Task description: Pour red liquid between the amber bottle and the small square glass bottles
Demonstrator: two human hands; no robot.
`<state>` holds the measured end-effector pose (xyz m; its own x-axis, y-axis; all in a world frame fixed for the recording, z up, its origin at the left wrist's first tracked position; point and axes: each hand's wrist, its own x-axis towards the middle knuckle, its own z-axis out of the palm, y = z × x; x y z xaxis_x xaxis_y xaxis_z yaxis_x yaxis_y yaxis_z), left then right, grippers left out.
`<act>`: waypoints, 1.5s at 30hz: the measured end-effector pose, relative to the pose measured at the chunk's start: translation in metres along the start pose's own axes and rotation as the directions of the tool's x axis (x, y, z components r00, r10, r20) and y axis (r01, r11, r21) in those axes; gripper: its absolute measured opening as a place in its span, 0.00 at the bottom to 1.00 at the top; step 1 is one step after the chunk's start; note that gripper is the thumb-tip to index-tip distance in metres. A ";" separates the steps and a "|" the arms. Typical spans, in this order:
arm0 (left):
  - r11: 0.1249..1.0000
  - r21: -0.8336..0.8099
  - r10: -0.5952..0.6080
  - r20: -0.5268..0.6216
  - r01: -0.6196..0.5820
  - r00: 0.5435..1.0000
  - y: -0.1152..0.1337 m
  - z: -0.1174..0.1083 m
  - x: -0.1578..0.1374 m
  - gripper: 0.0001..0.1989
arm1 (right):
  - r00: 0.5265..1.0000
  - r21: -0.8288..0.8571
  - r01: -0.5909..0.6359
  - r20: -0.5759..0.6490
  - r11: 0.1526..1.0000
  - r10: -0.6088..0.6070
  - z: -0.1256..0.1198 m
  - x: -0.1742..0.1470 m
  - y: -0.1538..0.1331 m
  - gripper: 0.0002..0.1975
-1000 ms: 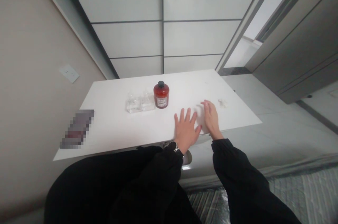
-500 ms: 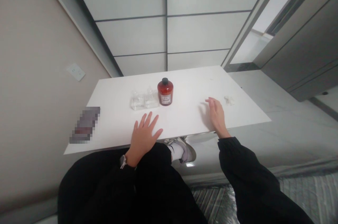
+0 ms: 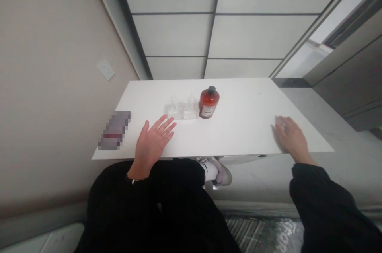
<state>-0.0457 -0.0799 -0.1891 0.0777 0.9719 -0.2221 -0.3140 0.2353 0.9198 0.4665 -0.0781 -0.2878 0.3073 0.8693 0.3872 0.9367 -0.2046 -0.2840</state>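
1. The left hand [image 3: 152,143] is wide: palm up, fingers spread, nothing in it. Its wrist lies at the near edge of the white table [image 3: 241,137], so the hand seems simply to rest out of the way.
2. The right hand [image 3: 291,135], well apart from the left, curls its fingers down over a clear, crumpled scrap [image 3: 278,118]. The bend looks suited to covering or pinching something so slight; whether the fingers have closed on it, I cannot tell.
3. Just beyond the left fingertips stand two clear containers [image 3: 191,113], side by side. The red bottle [image 3: 209,104] is upright to their right, between the two hands but farther out. Its broad base probably keeps it steady without a hand. Whether it touches the nearer container is unclear.
4. A blurred-out flat item [image 3: 115,130] lies to the left of the left hand, near the table's end, where neither hand is close to it.
5. Against half a second ago, the left hand is turned over, from palm down to palm up. The right hand has moved outward onto the scrap, which then lies uncovered beside it.
6. A second ago the hands are close together; now the gap between them is wide. The bottle and containers keep their order, though the whole view has shifted.
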 end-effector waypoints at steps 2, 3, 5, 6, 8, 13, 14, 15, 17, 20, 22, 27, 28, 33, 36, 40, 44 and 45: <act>0.946 -0.311 -0.105 -0.016 0.095 0.994 0.005 0.002 -0.002 0.32 | 0.997 0.011 -0.027 0.066 1.000 0.026 -0.004 0.001 -0.002 0.34; 0.918 -0.379 -0.136 -0.025 0.116 0.990 0.006 0.004 -0.002 0.31 | 0.995 0.016 -0.050 0.092 0.999 0.048 -0.007 0.000 -0.006 0.34; 0.882 -0.448 -0.179 -0.038 0.143 0.983 0.005 0.008 -0.002 0.32 | 0.986 0.010 -0.088 0.146 0.996 0.086 -0.013 -0.003 -0.018 0.34; 0.871 -0.467 -0.196 -0.044 0.153 0.980 0.004 0.009 -0.002 0.32 | 0.980 0.006 -0.100 0.175 0.995 0.097 -0.016 -0.007 -0.026 0.34; 0.858 -0.487 -0.214 -0.049 0.164 0.976 0.003 0.010 -0.002 0.32 | 0.969 0.002 -0.092 0.229 0.996 0.089 -0.019 -0.019 -0.046 0.33; 0.842 -0.516 -0.199 -0.025 0.158 0.980 0.006 0.008 -0.004 0.32 | 0.970 0.031 0.103 0.219 0.994 -0.107 -0.016 -0.070 -0.119 0.35; 0.838 -0.523 -0.195 -0.022 0.155 0.981 0.007 0.008 -0.005 0.33 | 0.968 0.042 0.137 0.205 0.990 -0.142 -0.014 -0.080 -0.136 0.36; 0.834 -0.530 -0.193 -0.020 0.153 0.981 0.008 0.008 -0.006 0.34 | 0.965 0.056 0.167 0.194 0.984 -0.174 -0.012 -0.088 -0.153 0.36; 0.826 -0.544 -0.191 -0.020 0.150 0.981 0.009 0.009 -0.008 0.33 | 0.951 0.098 0.237 0.182 0.966 -0.252 -0.006 -0.101 -0.186 0.35; 0.817 -0.560 -0.204 -0.056 0.138 0.977 0.009 0.010 -0.009 0.28 | 0.918 0.166 0.321 0.188 0.932 -0.350 0.003 -0.108 -0.230 0.34; 0.817 -0.564 -0.202 -0.089 0.117 0.975 0.009 0.011 -0.008 0.24 | 0.895 0.207 0.360 0.200 0.910 -0.399 0.009 -0.108 -0.256 0.35; 0.840 -0.541 -0.121 -0.106 0.045 0.987 0.007 0.010 -0.005 0.19 | 0.835 0.320 0.401 0.258 0.859 -0.486 0.014 -0.109 -0.310 0.36; 0.843 -0.537 -0.091 -0.117 0.014 0.989 0.007 0.010 -0.004 0.21 | 0.814 0.350 0.410 0.277 0.842 -0.511 0.013 -0.112 -0.321 0.35; 0.831 -0.544 0.029 -0.167 -0.117 0.985 0.013 0.006 -0.004 0.35 | 0.638 0.557 0.494 0.289 0.668 -0.714 0.003 -0.139 -0.364 0.35; 0.827 -0.556 -0.018 -0.183 -0.088 0.983 0.018 0.005 -0.005 0.35 | 0.599 0.582 0.516 0.280 0.629 -0.750 -0.003 -0.149 -0.371 0.35; 0.836 -0.545 -0.101 -0.271 -0.066 0.957 0.023 0.006 -0.007 0.30 | 0.666 0.480 0.512 0.301 0.712 -0.682 -0.007 -0.144 -0.330 0.35; 0.844 -0.525 -0.073 -0.319 -0.112 0.945 0.026 0.009 -0.008 0.20 | 0.846 0.233 0.424 0.244 0.875 -0.474 -0.017 -0.133 -0.227 0.33; 0.845 -0.526 -0.077 -0.300 -0.097 0.951 0.026 0.009 -0.008 0.19 | 0.889 0.166 0.371 0.222 0.914 -0.401 -0.022 -0.131 -0.197 0.33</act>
<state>-0.0456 -0.0812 -0.1601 -0.1860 0.9063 -0.3794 -0.7706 0.1050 0.6286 0.2455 -0.1613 -0.2633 -0.1400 0.9546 0.2631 0.9421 0.2102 -0.2613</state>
